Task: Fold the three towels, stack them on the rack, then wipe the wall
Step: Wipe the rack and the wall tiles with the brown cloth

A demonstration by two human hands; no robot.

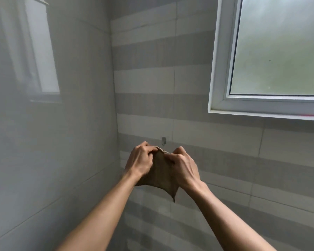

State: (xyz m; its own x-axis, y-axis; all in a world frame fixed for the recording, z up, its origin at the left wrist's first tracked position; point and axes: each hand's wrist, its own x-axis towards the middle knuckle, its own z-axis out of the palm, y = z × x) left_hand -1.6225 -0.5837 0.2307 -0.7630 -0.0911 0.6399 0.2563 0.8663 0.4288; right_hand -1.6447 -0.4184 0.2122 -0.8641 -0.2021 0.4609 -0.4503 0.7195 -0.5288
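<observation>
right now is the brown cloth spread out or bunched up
Bunched up. The brown cloth is gathered between the left hand and right hand, both gripping its top edge; one corner hangs below.

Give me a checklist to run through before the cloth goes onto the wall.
1. Both hands hold the cloth: ok. The left hand and right hand each grip the brown cloth at its top edge.
2. Cloth bunched into a wiping pad: not ok, a corner hangs loose below.
3. Cloth touching the striped wall: cannot tell.
4. Wall hook out of the wiping path: not ok, it sits just above the hands.
5. Towels stacked on the rack: cannot tell, no rack in view.
</observation>
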